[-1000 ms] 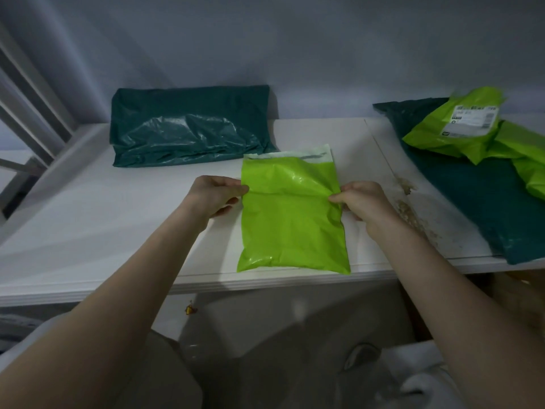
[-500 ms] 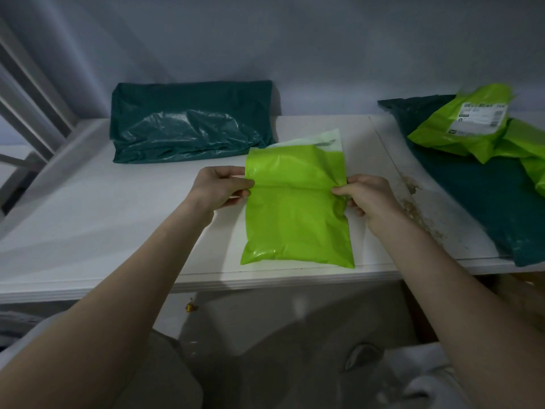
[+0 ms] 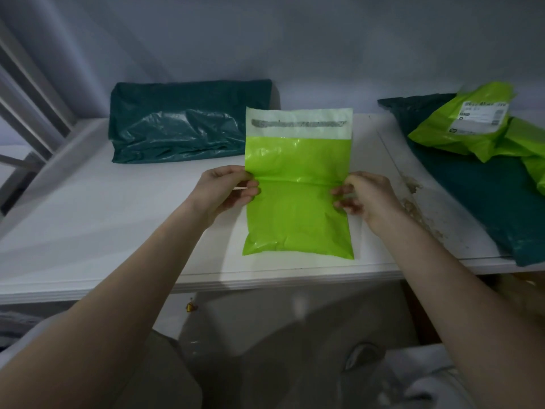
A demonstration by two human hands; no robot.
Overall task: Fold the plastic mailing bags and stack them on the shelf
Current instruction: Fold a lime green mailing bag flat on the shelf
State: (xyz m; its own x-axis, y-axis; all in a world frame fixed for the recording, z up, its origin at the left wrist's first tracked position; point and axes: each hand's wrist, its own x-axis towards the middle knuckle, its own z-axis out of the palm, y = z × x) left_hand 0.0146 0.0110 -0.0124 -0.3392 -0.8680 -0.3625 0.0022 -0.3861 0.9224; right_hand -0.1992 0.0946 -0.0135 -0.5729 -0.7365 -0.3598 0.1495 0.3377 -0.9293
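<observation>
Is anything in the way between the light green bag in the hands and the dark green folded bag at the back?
Nothing visible blocks it. The left hand and right hand pinch the light green bag at its sides. Only bare white shelf lies between it and the dark green folded bag at the back left.

Nothing was legible — the white label [image 3: 480,117] on the lime bag [image 3: 460,125] at right (printed lines, blurred) could not be read.

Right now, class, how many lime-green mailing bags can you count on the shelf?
3, possibly more hidden: one lime-green bag held at the shelf's front middle, one labelled bag at the right on the dark green sheet, and another partly under it.
</observation>
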